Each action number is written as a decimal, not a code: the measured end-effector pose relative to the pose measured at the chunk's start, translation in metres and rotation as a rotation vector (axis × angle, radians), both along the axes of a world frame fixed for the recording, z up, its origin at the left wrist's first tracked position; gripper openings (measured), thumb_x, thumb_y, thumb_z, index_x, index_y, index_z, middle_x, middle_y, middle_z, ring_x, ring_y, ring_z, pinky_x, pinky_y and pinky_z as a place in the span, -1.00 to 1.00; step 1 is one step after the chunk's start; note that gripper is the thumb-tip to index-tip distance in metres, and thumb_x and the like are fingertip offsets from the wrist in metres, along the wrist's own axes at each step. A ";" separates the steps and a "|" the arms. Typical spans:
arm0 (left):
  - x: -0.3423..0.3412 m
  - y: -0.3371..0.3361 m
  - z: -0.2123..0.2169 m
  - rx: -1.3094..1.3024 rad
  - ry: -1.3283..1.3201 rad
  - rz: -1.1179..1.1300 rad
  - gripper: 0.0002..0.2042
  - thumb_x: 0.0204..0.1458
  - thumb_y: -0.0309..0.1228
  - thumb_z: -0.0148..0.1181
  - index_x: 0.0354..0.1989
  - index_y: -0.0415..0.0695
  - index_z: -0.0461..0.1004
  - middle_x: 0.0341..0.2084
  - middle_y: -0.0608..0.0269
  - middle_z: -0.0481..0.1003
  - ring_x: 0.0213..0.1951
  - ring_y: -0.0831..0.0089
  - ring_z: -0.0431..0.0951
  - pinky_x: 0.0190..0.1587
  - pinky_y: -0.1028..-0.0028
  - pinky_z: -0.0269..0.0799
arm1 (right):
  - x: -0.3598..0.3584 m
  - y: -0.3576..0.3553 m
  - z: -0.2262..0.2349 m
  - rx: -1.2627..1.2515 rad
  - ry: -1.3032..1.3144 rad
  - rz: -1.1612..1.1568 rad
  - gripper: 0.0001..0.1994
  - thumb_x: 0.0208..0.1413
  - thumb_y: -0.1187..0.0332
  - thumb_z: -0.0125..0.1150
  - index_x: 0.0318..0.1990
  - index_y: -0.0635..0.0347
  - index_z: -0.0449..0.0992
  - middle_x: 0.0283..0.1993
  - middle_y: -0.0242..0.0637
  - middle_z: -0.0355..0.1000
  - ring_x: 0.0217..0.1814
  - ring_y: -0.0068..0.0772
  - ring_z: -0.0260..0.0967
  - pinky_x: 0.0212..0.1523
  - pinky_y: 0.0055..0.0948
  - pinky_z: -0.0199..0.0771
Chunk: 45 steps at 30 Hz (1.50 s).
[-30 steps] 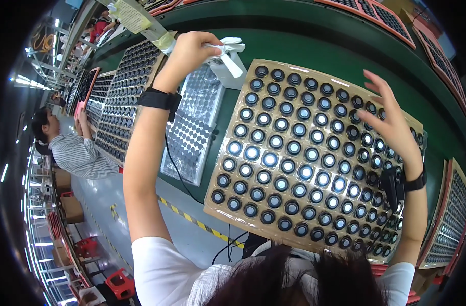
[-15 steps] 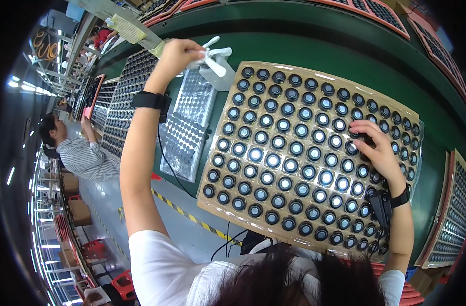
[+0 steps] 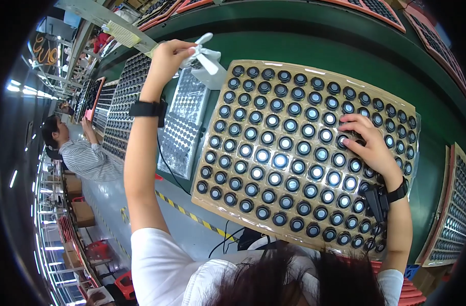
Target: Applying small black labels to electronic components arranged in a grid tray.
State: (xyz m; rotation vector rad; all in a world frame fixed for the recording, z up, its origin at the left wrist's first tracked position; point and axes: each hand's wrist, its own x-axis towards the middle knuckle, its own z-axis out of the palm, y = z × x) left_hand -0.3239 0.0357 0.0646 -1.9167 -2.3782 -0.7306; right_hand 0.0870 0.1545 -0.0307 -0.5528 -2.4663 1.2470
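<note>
Left hand point(image 3: 167, 57) clamped on white small fan point(image 3: 205, 56) beyond tray's far-left corner; right hand point(image 3: 368, 145) spread flat on tan tray point(image 3: 294, 153) of black round parts; clear blister tray point(image 3: 184, 127) alongside; co-worker point(image 3: 82, 153) far left.

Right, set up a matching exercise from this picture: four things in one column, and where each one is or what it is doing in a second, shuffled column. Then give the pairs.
Things
1. left hand
2. right hand
3. tan cardboard tray of round black parts
4. black wristband on the left forearm

Places or states
A. lies flat on the green work surface
B. raised, gripping a small white plastic piece
C. wraps the arm just below the raised hand
D. rests palm down on the round black parts

Pairs: 1-B, 2-D, 3-A, 4-C
</note>
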 end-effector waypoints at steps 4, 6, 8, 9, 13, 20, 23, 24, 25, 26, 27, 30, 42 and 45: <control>0.039 0.015 -0.016 0.127 -0.074 -0.032 -0.82 -0.19 -0.44 0.18 -0.37 -0.20 0.51 -0.54 0.13 0.48 -0.48 0.38 0.48 -0.38 0.49 0.36 | 0.007 0.002 -0.005 0.028 -0.022 0.020 -0.77 -0.14 0.50 0.10 -0.24 0.21 0.41 -0.04 -0.30 0.25 0.07 -0.32 0.13 0.08 -0.41 0.08; 0.050 0.022 -0.030 0.031 0.005 -0.108 -0.84 -0.20 -0.46 0.17 -0.38 -0.19 0.51 -0.53 0.11 0.47 -0.45 0.31 0.48 -0.37 0.46 0.36 | 0.006 0.002 -0.008 0.046 -0.007 0.038 -0.77 -0.14 0.50 0.10 -0.24 0.21 0.40 -0.03 -0.30 0.25 0.07 -0.31 0.13 0.07 -0.41 0.09; 0.044 0.030 -0.053 -0.017 0.054 -0.121 -0.85 -0.21 -0.47 0.16 -0.41 -0.19 0.50 -0.52 0.10 0.47 -0.44 0.27 0.48 -0.36 0.44 0.36 | 0.005 0.003 -0.009 0.052 0.002 0.053 -0.77 -0.14 0.50 0.10 -0.24 0.21 0.40 -0.03 -0.30 0.24 0.07 -0.31 0.13 0.07 -0.42 0.09; 0.038 0.033 -0.063 -0.061 0.105 -0.141 -0.87 -0.21 -0.48 0.16 -0.43 -0.20 0.50 -0.51 0.08 0.46 -0.43 0.23 0.47 -0.36 0.43 0.36 | 0.004 0.005 -0.008 0.057 0.010 0.058 -0.77 -0.14 0.50 0.09 -0.23 0.21 0.40 -0.02 -0.30 0.24 0.07 -0.31 0.13 0.07 -0.42 0.10; 0.049 0.008 -0.077 -0.181 0.081 -0.191 -0.91 -0.22 -0.51 0.14 -0.50 -0.22 0.47 -0.50 0.04 0.44 -0.41 0.16 0.46 -0.36 0.37 0.35 | 0.008 0.002 -0.013 0.031 0.005 0.061 -0.77 -0.13 0.49 0.08 -0.23 0.21 0.40 -0.02 -0.30 0.24 0.07 -0.31 0.14 0.06 -0.42 0.11; 0.103 -0.110 -0.061 -0.360 0.011 -0.187 -0.95 -0.20 -0.58 0.10 -0.51 -0.24 0.41 -0.56 0.06 0.37 -0.45 0.13 0.42 -0.41 0.37 0.32 | 0.008 0.003 -0.017 0.022 0.009 0.066 -0.78 -0.12 0.48 0.06 -0.24 0.22 0.39 -0.02 -0.28 0.24 0.08 -0.32 0.13 0.06 -0.43 0.10; 0.128 -0.162 -0.063 -0.428 -0.065 -0.172 -0.90 -0.23 -0.64 0.08 -0.47 -0.25 0.43 -0.54 0.10 0.39 -0.41 0.18 0.43 -0.37 0.41 0.34 | 0.009 0.001 -0.017 0.011 -0.001 0.050 -0.79 -0.11 0.48 0.05 -0.24 0.23 0.39 -0.02 -0.28 0.23 0.09 -0.33 0.12 0.07 -0.44 0.09; 0.139 -0.177 -0.064 -0.434 -0.069 -0.172 -0.90 -0.23 -0.64 0.08 -0.47 -0.25 0.43 -0.54 0.10 0.39 -0.41 0.18 0.43 -0.37 0.41 0.34 | 0.008 -0.001 -0.018 0.005 -0.004 0.051 -0.79 -0.11 0.48 0.05 -0.24 0.23 0.39 -0.02 -0.28 0.23 0.09 -0.33 0.12 0.07 -0.44 0.09; 0.150 -0.193 -0.062 -0.425 -0.122 -0.165 -0.89 -0.23 -0.65 0.08 -0.47 -0.24 0.44 -0.52 0.12 0.39 -0.40 0.19 0.43 -0.36 0.41 0.35 | 0.007 -0.001 -0.016 0.002 -0.007 0.049 -0.79 -0.10 0.47 0.05 -0.23 0.23 0.39 -0.02 -0.28 0.23 0.09 -0.33 0.12 0.07 -0.45 0.09; 0.156 -0.201 -0.062 -0.416 -0.177 -0.160 -0.88 -0.23 -0.66 0.07 -0.47 -0.24 0.45 -0.51 0.13 0.39 -0.39 0.20 0.43 -0.35 0.41 0.35 | 0.006 -0.002 -0.016 -0.002 -0.013 0.046 -0.79 -0.10 0.47 0.05 -0.23 0.23 0.39 -0.02 -0.28 0.22 0.09 -0.34 0.12 0.07 -0.45 0.08; 0.157 -0.204 -0.062 -0.419 -0.179 -0.157 -0.88 -0.23 -0.66 0.07 -0.47 -0.24 0.45 -0.51 0.13 0.39 -0.39 0.20 0.43 -0.35 0.41 0.35 | 0.005 -0.002 -0.015 -0.005 -0.019 0.042 -0.79 -0.09 0.47 0.04 -0.23 0.23 0.39 -0.02 -0.28 0.22 0.09 -0.34 0.11 0.07 -0.45 0.08; 0.162 -0.207 -0.063 -0.372 -0.176 -0.155 -0.87 -0.23 -0.67 0.06 -0.45 -0.23 0.45 -0.48 0.14 0.38 -0.38 0.20 0.43 -0.34 0.41 0.35 | 0.005 -0.003 -0.014 0.001 -0.022 0.040 -0.79 -0.08 0.47 0.04 -0.23 0.24 0.39 -0.02 -0.29 0.22 0.08 -0.35 0.11 0.07 -0.45 0.08; 0.082 0.022 -0.102 0.014 0.223 -0.337 -0.93 -0.20 -0.50 0.11 -0.50 -0.19 0.42 -0.58 0.08 0.34 -0.47 0.12 0.40 -0.41 0.29 0.32 | 0.009 0.015 -0.023 -0.045 0.026 0.048 -0.80 -0.06 0.45 0.05 -0.23 0.24 0.39 -0.03 -0.29 0.25 0.06 -0.36 0.14 0.06 -0.46 0.09; 0.065 0.074 -0.105 0.055 0.216 -0.346 -0.91 -0.18 -0.47 0.13 -0.47 -0.18 0.44 -0.56 0.09 0.37 -0.46 0.16 0.41 -0.40 0.33 0.33 | 0.013 0.019 -0.022 -0.064 0.029 0.045 -0.81 -0.05 0.44 0.04 -0.23 0.24 0.40 -0.03 -0.30 0.26 0.06 -0.36 0.15 0.06 -0.46 0.09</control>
